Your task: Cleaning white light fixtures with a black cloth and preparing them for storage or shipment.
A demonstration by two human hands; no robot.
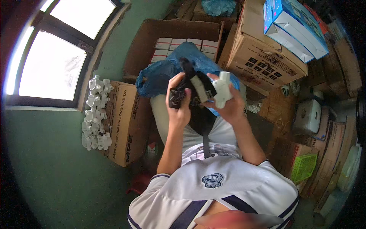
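Observation:
My left hand [179, 107] grips a dark bundle [194, 86] with a pale band across it; blur hides what exactly it is. In my right hand [233, 110] sits a white plastic conduit junction box [222, 90] with stub outlets, its side close against the bundle. Both hands are above my lap. A blue plastic bag [186, 54] spreads over my knees and behind the hands. From the dark bundle's area a black strap [206, 146] runs down towards my shirt.
Several white junction boxes [94, 114] are stacked on a carton [123, 123] at the left, by the window. Ahead, an open carton [143, 43] holds small white boxes [163, 44]. A large carton [257, 60] bears blue paper bags [297, 34]. A green basket [304, 167] is at right.

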